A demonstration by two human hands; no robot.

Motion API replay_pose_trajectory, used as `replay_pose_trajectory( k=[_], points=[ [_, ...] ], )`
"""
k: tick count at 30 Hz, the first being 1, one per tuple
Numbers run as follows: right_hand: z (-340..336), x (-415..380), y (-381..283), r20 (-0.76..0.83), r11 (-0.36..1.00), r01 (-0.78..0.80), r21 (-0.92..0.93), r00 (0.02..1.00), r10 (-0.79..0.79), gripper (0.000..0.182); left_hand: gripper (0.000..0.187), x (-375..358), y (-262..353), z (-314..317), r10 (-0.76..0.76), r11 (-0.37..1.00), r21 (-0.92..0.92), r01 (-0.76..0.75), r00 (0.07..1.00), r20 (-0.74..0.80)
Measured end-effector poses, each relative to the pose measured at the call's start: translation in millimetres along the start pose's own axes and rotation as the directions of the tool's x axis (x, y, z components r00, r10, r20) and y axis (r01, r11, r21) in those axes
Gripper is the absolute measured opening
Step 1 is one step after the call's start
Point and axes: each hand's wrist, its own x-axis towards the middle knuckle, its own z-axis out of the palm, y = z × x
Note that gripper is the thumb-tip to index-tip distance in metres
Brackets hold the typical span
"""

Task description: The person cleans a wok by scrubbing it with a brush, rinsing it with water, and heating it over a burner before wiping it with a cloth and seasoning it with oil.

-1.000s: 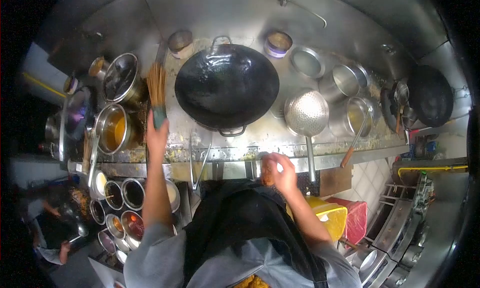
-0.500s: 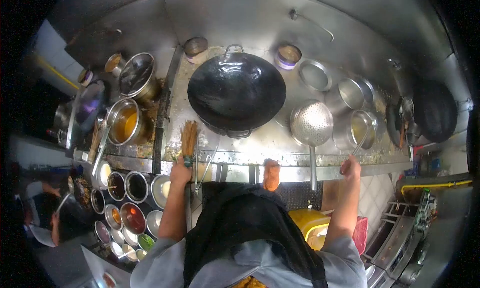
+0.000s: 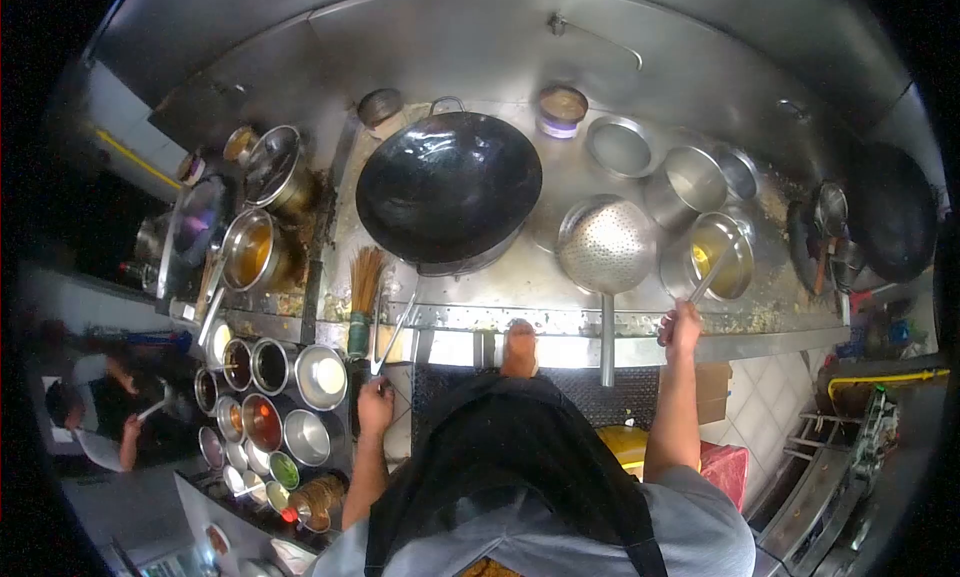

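Observation:
My left hand (image 3: 376, 405) is closed at the lower end of long metal tongs (image 3: 397, 329), at the counter's front edge. Just left of them stands a bristle brush (image 3: 364, 295) with a green-bound handle. My right hand (image 3: 682, 329) grips the handle of a ladle (image 3: 712, 271), which reaches into a metal pot (image 3: 737, 282) with yellow liquid. A big black wok (image 3: 450, 187) sits on the stove, its inside shiny and without food. Between the wok and the pot lies a perforated strainer (image 3: 607, 245), its handle pointing toward me.
Bowls of sauces and ingredients (image 3: 263, 423) crowd the lower left, with a pot of orange liquid (image 3: 250, 249) above them. More pots (image 3: 692, 182) stand at the back right. A co-worker (image 3: 100, 407) is at the far left. A spout (image 3: 600, 39) juts from the back wall.
My left hand has let go of the brush and moved down to the tongs. The ladle in my right hand still reaches into the pot. The whole view has shifted slightly.

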Motion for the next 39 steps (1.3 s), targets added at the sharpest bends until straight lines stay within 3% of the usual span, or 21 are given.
replay_pose_trajectory(
  k=[3, 5, 7, 8, 10, 14, 15, 16, 17, 19, 21, 22, 24, 25, 26, 30, 32, 35, 36, 37, 39],
  points=[
    [-22, -2, 6, -0.103, 0.972, -0.031, 0.232, 0.993, 0.056, 0.030, 0.033, -39, -2, 21, -0.123, 0.991, -0.032, 0.127, 0.986, 0.113],
    [-69, 28, 61, -0.372, 0.991, 0.042, 0.128, 0.928, 0.008, 0.041, 0.035, -61, -30, 46, -0.099, 0.995, 0.033, 0.094, 0.971, 0.218],
    [-132, 71, 161, -0.441, 0.996, 0.048, 0.073, 0.898, -0.011, 0.039, 0.036, -80, 5, 24, -0.213, 0.977, 0.116, 0.179, 0.858, 0.468],
    [-148, 70, 200, -0.449, 0.995, 0.027, 0.093, 0.893, 0.018, 0.039, 0.036, -87, -48, 52, -0.094, 0.995, 0.068, 0.068, 0.840, 0.535],
    [-166, 57, 264, -0.611, 0.936, -0.231, -0.264, 0.792, 0.023, 0.042, 0.036, -99, -133, 86, 0.117, 0.991, -0.020, -0.135, 0.768, 0.630],
    [-150, 30, 351, -0.610, 0.794, -0.455, -0.403, 0.780, 0.138, 0.055, 0.037, -80, -188, 54, 0.250, 0.934, 0.018, -0.358, 0.685, 0.684],
    [-107, 0, 287, -0.676, 0.801, -0.491, -0.342, 0.721, 0.153, 0.055, 0.037, -69, -199, 45, 0.287, 0.908, 0.021, -0.418, 0.659, 0.695],
    [-87, -10, 267, -0.662, 0.974, -0.128, -0.186, 0.749, -0.028, 0.046, 0.037, -54, -209, 37, 0.336, 0.874, 0.017, -0.486, 0.628, 0.701],
    [-80, -3, 257, -0.596, 0.967, 0.073, 0.244, 0.798, 0.090, 0.042, 0.037, -41, -215, 29, 0.389, 0.832, 0.010, -0.555, 0.596, 0.703],
    [-61, 0, 215, -0.517, 0.864, 0.321, 0.388, 0.852, -0.085, 0.040, 0.038, -18, -216, 20, 0.444, 0.788, -0.017, -0.616, 0.548, 0.709],
    [-17, -47, 87, -0.192, 0.854, 0.054, 0.517, 0.980, 0.054, 0.050, 0.037, -14, -178, 7, 0.131, 0.991, -0.059, -0.122, 0.756, 0.641],
    [-5, -47, 52, 0.015, 0.834, -0.016, 0.552, 1.000, 0.009, 0.051, 0.036, -9, -150, -2, 0.033, 0.999, -0.005, -0.038, 0.771, 0.637],
    [6, -10, 17, 0.089, 0.844, 0.039, 0.535, 0.991, -0.102, 0.033, 0.034, -9, -66, -28, -0.036, 0.988, 0.136, -0.077, 0.732, 0.681],
    [12, 12, 5, 0.059, 0.916, 0.089, 0.390, 0.991, -0.121, 0.018, 0.033, -11, -48, -36, -0.009, 0.976, 0.159, -0.146, 0.707, 0.707],
    [25, 15, -15, -0.016, 0.942, 0.101, 0.321, 0.995, -0.101, 0.016, 0.034, 0, -86, -27, 0.452, 0.787, 0.011, -0.617, 0.589, 0.670],
    [81, -2, -58, 0.000, 0.913, 0.211, 0.348, 0.974, -0.225, 0.011, 0.036, -15, -99, -9, 0.444, 0.809, 0.064, -0.584, 0.678, 0.586],
    [109, 0, -72, 0.102, 0.928, 0.263, 0.265, 0.949, -0.299, 0.015, 0.039, -20, -169, 29, 0.130, 0.987, 0.003, -0.162, 0.807, 0.576],
    [144, 41, -105, 0.097, 0.897, 0.368, -0.246, 0.930, -0.355, 0.035, 0.037, -14, -263, 67, 0.578, 0.646, -0.009, -0.763, 0.482, 0.659],
    [163, 34, -125, 0.099, 0.817, 0.448, -0.362, 0.890, -0.444, 0.037, 0.037, -22, -269, 66, 0.524, 0.714, 0.002, -0.700, 0.537, 0.661],
    [187, 36, -128, 0.107, 0.887, 0.426, -0.179, 0.905, -0.413, 0.039, 0.036, -29, -268, 63, 0.468, 0.777, 0.009, -0.630, 0.587, 0.661],
    [218, 16, -130, 0.181, 0.905, 0.411, -0.109, 0.903, -0.389, 0.031, 0.035, -44, -268, 60, 0.399, 0.834, 0.024, -0.552, 0.631, 0.665]
  ],
)
